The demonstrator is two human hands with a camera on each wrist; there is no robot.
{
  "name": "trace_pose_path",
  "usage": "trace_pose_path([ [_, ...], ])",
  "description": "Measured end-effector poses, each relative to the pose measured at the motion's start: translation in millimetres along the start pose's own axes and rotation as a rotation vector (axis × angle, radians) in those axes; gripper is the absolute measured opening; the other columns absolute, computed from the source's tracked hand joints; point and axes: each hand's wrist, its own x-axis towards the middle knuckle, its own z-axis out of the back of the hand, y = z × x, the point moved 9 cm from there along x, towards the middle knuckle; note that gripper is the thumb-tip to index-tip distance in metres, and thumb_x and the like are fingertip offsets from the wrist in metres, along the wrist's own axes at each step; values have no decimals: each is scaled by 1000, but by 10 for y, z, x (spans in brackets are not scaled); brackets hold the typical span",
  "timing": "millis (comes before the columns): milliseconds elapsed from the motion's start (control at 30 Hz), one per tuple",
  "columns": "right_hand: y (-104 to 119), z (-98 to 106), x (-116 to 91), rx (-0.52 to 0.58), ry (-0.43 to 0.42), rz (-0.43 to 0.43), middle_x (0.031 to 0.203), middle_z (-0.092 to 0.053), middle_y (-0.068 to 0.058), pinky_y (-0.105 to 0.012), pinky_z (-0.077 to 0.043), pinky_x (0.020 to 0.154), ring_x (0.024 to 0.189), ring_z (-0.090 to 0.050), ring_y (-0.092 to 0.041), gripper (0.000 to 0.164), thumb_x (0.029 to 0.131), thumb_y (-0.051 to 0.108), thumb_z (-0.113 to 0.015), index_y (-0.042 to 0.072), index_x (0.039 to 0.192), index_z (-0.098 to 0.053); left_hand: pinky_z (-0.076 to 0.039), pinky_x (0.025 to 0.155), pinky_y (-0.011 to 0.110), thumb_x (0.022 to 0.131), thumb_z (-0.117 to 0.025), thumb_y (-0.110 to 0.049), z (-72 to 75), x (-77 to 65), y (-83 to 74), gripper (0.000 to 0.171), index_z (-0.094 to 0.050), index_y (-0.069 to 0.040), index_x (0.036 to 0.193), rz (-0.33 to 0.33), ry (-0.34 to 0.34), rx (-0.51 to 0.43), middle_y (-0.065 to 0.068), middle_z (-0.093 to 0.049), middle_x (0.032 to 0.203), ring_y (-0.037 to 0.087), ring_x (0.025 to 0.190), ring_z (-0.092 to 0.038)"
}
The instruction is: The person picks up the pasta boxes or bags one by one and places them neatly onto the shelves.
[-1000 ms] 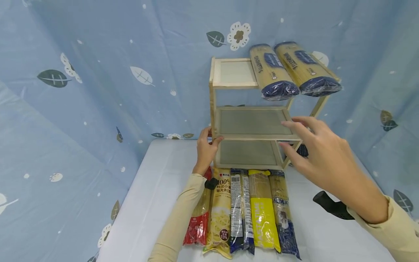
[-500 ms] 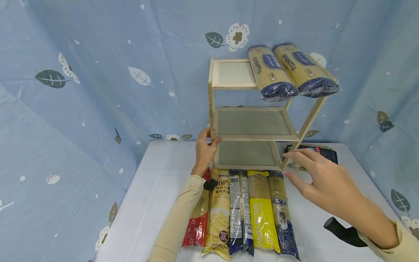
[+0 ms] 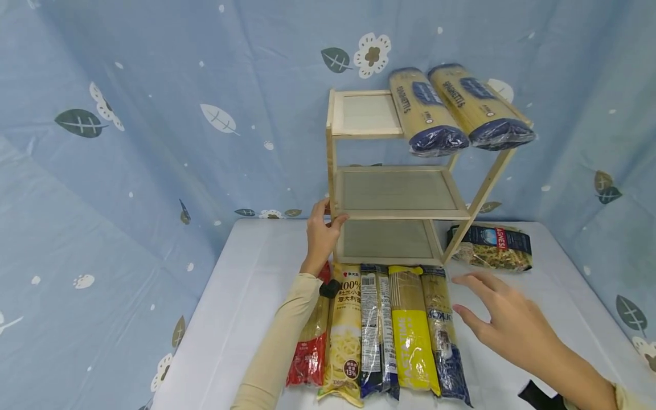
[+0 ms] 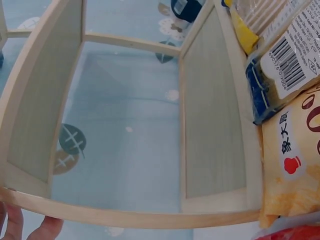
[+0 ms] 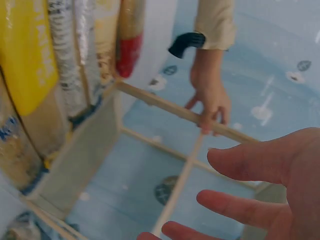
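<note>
A wooden three-tier shelf [image 3: 400, 214] stands at the back of the table. My left hand [image 3: 321, 238] grips its left post at middle-shelf height; its fingers [image 4: 47, 229] show behind the post in the left wrist view. My right hand [image 3: 512, 319] is over the table at the right, fingers spread and holding nothing. Just left of it lies a blue-ended pasta pack [image 3: 442, 336]. Beside that pack, in a row before the shelf, are a yellow pasta pack [image 3: 415, 347], a blue-and-white one [image 3: 378, 330], a cream one [image 3: 344, 336] and a red-ended one [image 3: 307, 359].
Two spaghetti packs [image 3: 426, 111] lie side by side on the top tier, their blue ends jutting past its front edge. Behind the shelf's right leg is a dark Agnesi pasta bag [image 3: 494, 247]. A blue patterned curtain [image 3: 169, 114] encloses the white table [image 3: 220, 319].
My right hand has moved down and away from the shelf's right side toward the front of the table, uncovering the Agnesi bag. My left hand has stayed on the post.
</note>
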Motion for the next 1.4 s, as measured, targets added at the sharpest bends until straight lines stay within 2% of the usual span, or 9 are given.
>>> trace_pose_path([
  [233, -136, -246, -114, 12, 44, -44, 110, -60, -14, -21, -39, 41, 75, -64, -28, 42, 75, 18, -79, 8, 113, -64, -55, 70, 29, 86, -69, -29, 7, -4, -28, 52, -53, 0, 126, -12, -3, 16, 9, -55, 106, 19, 95, -54],
  [533, -337, -706, -262, 69, 153, -164, 113, -57, -19, -30, -49, 46, 82, -63, -32, 46, 75, 20, -79, 6, 115, -63, -55, 71, 30, 87, -69, -31, 10, 3, -42, 52, -53, -3, 127, -16, -6, 21, 9, -56, 106, 19, 95, -55],
  [733, -443, -962, -342, 76, 225, -234, 116, -54, -22, -41, -52, 52, 85, -62, -36, 48, 76, 21, -78, 5, 119, -62, -55, 72, 30, 87, -69, -32, 13, 1, -38, 52, -53, -1, 127, -12, -5, 15, 9, -55, 106, 19, 95, -54],
  [833, -493, -1072, -379, 94, 258, -260, 118, -52, -23, -40, -51, 51, 86, -61, -37, 50, 78, 21, -77, 4, 121, -60, -55, 73, 30, 87, -69, -31, 11, -4, -33, 53, -52, -1, 127, -6, -2, 11, 9, -55, 107, 19, 95, -54],
  [1000, -558, -1238, -439, 155, 283, -289, 122, -48, -25, -29, -41, 42, 71, -59, -25, 51, 80, 17, -75, 5, 126, -57, -55, 74, 33, 87, -69, -30, 3, -1, -22, 54, -51, -1, 129, 9, 1, -7, 9, -54, 108, 19, 96, -54],
  [1100, -595, -1348, -480, 175, 298, -312, 124, -44, -28, -27, -36, 39, 57, -50, -16, 53, 80, 16, -74, 5, 128, -54, -55, 75, 36, 87, -68, -30, -8, 1, -12, 53, -51, -2, 129, 16, 6, -20, 9, -54, 108, 19, 96, -53],
  [1200, -638, -1475, -525, 178, 305, -328, 126, -40, -31, -26, -34, 37, 47, -43, -15, 57, 79, 15, -74, 5, 130, -50, -55, 75, 38, 87, -68, -31, -12, 1, -7, 52, -51, -3, 128, 16, 5, -19, 9, -54, 107, 19, 96, -53],
  [1400, -723, -1749, -642, 156, 329, -359, 127, -37, -34, -23, -29, 35, 39, -36, -15, 63, 74, 12, -76, 8, 130, -48, -55, 74, 30, 87, -69, -30, -6, 1, -15, 51, -52, -3, 127, 13, 2, -7, 8, -54, 106, 18, 96, -53],
])
